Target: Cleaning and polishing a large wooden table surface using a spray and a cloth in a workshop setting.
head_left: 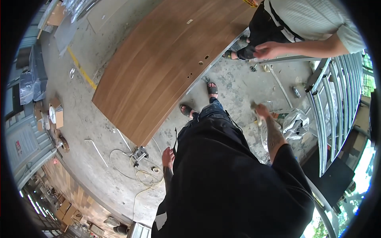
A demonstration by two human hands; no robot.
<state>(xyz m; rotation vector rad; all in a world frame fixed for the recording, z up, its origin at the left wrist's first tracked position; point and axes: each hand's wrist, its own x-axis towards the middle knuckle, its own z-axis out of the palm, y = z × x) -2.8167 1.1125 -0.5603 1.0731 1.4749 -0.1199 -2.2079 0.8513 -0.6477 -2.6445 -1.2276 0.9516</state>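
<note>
Right hand (pixel 262 110) closed around a small pale object, left hand (pixel 168 158) hanging empty near the hip, wooden door panel (pixel 158 63) lying flat, co-worker's hand (pixel 269 50) above a metal rail (pixel 289 59), white cable (pixel 137 174) on the concrete floor (pixel 87 119)

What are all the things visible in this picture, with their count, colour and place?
large flat wooden door panel: one, brown, lying on the floor, upper middle.
grey concrete floor: one, dusty, under everything.
pale cable: one, whitish, looped on the floor, lower left of the panel.
small power tool: one, grey, at the panel's near corner.
crumpled plastic bag: one, silvery, right, by the railing.
metal railing: one, grey, right edge.
cardboard boxes: a few, brown, left edge.
another person's hand: one, top right.
person's sandalled feet: two, dark sandals, middle.
left hand: empty, hanging at the side.
right hand: closed on a small pale object I cannot identify.
</note>
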